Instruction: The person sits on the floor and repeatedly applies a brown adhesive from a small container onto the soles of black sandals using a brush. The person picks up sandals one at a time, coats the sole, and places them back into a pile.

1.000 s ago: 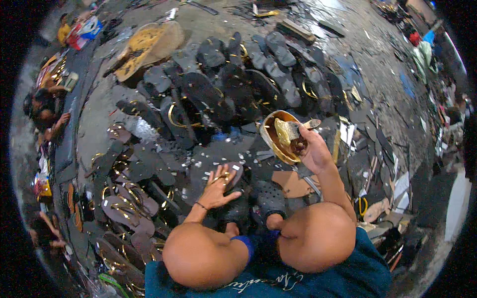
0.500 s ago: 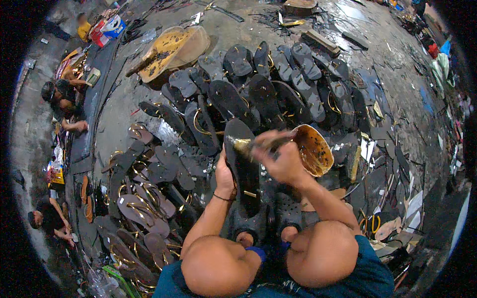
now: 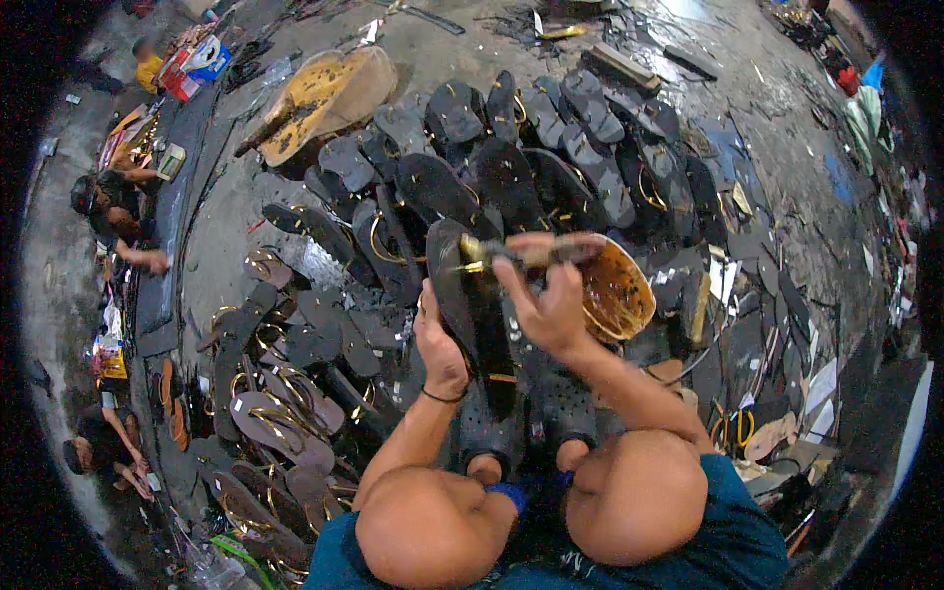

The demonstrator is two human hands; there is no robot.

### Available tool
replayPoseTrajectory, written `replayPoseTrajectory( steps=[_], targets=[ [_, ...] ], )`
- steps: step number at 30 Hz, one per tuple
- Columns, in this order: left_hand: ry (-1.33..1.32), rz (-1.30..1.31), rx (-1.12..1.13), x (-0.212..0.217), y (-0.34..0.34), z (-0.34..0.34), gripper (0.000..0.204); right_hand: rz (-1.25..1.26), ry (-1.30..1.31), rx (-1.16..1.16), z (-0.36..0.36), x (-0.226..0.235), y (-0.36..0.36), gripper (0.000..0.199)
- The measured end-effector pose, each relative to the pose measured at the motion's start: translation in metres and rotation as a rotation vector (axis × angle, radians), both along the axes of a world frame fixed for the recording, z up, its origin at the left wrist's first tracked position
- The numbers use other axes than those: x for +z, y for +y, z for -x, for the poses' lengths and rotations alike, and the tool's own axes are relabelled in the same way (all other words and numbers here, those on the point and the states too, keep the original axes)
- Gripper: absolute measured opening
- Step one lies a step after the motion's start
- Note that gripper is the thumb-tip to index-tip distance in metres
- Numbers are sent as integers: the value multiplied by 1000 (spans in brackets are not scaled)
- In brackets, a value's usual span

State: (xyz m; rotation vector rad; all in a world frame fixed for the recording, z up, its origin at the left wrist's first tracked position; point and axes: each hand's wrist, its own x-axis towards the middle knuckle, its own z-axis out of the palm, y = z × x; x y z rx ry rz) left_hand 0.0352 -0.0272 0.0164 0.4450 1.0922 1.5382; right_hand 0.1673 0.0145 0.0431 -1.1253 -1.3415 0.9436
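Observation:
My left hand (image 3: 438,349) grips the left edge of a long dark flip-flop sole (image 3: 450,280), held tilted in front of my knees. A small gold piece shows near its lower end. In my closed right hand (image 3: 551,310) is a brush (image 3: 472,252), smeared by motion, with its yellowish tip at the sole's upper part. A wet shine lies on the sole beside that tip. Right behind this hand is a cut-open tub (image 3: 629,285) with brown, glue-like stuff and dark specks inside.
Rows of dark soles (image 3: 511,182) lie beyond my hands. Finished-looking flip-flops with gold straps (image 3: 285,423) are heaped at left. A larger stained container (image 3: 324,103) stands at the far left. Yellow-handled scissors (image 3: 744,429) and scraps lie at right. Other people (image 3: 123,211) sit along the left.
My right hand has swung the brush to a more level position, its tip slightly higher on the sole. The left hand still holds the sole. The whole view has shifted a little.

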Motion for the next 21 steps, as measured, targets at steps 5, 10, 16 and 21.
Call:
replayPoseTrajectory(
  steps=[5, 10, 16, 21],
  targets=[
    [143, 99, -183, -35, -24, 29, 48, 787, 801, 254, -6, 4, -6, 29],
    [-784, 251, -394, -3, -82, 33, 58, 612, 782, 109, -57, 6, 17, 23],
    [-589, 207, -218, 28, -53, 30, 62, 596, 398, 212, -17, -20, -8, 28],
    [-391, 57, -101, 6, 24, 41, 67, -141, -157, 238, 15, -16, -22, 23]
  ],
)
